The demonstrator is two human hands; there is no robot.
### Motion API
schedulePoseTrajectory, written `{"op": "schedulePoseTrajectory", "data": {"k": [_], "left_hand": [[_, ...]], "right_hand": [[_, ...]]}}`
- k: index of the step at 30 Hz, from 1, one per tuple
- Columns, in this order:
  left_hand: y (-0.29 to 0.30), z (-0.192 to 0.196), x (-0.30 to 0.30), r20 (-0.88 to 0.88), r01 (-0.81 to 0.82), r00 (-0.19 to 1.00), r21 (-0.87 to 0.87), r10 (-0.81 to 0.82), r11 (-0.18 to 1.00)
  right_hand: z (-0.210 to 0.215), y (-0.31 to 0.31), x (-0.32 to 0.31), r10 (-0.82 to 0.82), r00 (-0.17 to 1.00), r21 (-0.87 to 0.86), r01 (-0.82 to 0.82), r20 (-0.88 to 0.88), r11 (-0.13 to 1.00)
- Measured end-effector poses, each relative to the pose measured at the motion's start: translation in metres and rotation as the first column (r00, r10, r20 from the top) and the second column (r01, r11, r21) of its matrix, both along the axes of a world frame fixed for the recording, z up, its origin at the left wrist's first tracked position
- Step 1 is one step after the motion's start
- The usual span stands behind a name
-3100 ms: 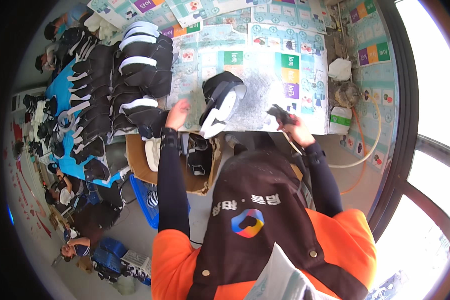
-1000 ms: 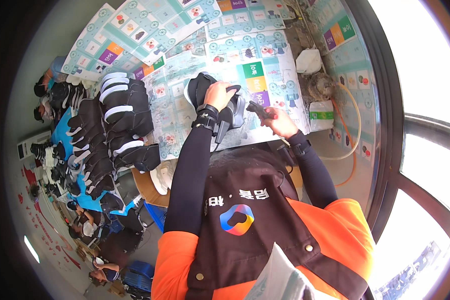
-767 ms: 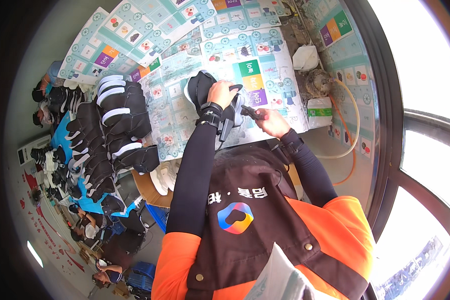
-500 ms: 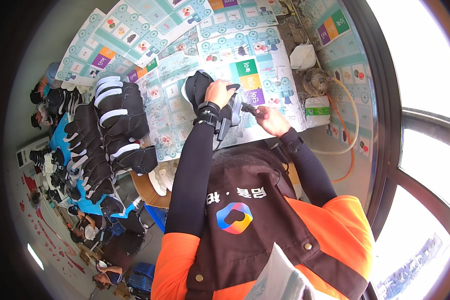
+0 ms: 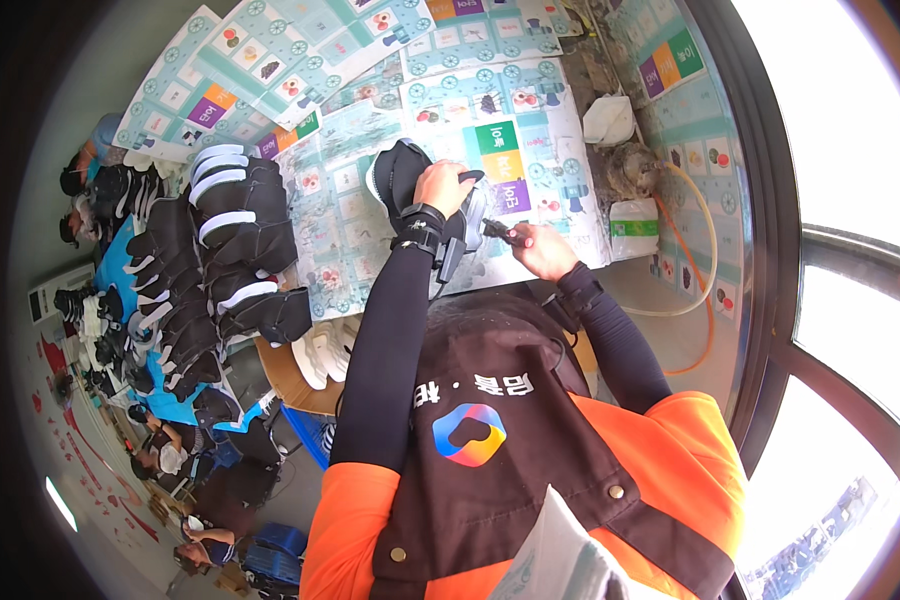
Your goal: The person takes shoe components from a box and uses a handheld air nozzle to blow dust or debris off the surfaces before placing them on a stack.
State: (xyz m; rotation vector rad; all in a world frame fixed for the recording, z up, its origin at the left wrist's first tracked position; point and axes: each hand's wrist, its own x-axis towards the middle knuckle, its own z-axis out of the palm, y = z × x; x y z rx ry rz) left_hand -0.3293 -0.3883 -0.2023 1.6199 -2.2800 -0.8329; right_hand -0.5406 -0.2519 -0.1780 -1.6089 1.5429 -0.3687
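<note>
Since the earliest picture the left hand (image 5: 442, 187) has come in from the edge of the table and closed over the black shoe (image 5: 402, 178), and the right hand (image 5: 538, 247) has drawn up close beside it; over the last second both have barely shifted. The left hand is curled around the shoe's upper, fingers wrapped over the top, pinning it on the table covering (image 5: 560, 150) of printed sheets. Just to the right of that hand, the right hand is closed around a small dark tool (image 5: 497, 232) whose tip points at the shoe's side; the view is too small to tell what kind of tool it is, possibly a small gun or trimmer.

Well to the left of the left hand, a dense stack of finished-looking black shoes with white soles (image 5: 225, 250) lies in rows, and below it some loose white insoles (image 5: 320, 355) sit at the table's edge. Beyond the right hand stand a white crumpled cloth (image 5: 608, 118) and a small green-and-white box (image 5: 634, 222), with an orange hose (image 5: 692, 280) looping past.

Judging by the pile, many shoes look already handled; this one is mid-work, held and under the tool, not yet set aside with the rest.
</note>
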Motion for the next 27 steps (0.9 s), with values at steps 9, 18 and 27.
{"op": "schedulePoseTrajectory", "data": {"k": [9, 18, 27], "left_hand": [[-0.002, 0.044, 0.064, 0.159, 0.084, 0.987, -0.299, -0.037, 0.951], [0.017, 0.044, 0.040, -0.154, -0.179, 0.978, -0.280, 0.139, 0.943], [0.032, 0.030, 0.001, -0.261, -0.276, 0.932, -0.068, 0.250, 0.959]], "right_hand": [[0.015, -0.004, -0.014, -0.184, 0.879, 0.255, 0.074, 0.440, 0.964], [0.014, -0.011, 0.002, -0.087, 0.971, 0.180, 0.047, 0.222, 0.983], [-0.018, -0.014, 0.004, -0.108, 0.983, 0.054, 0.101, 0.150, 0.993]]}}
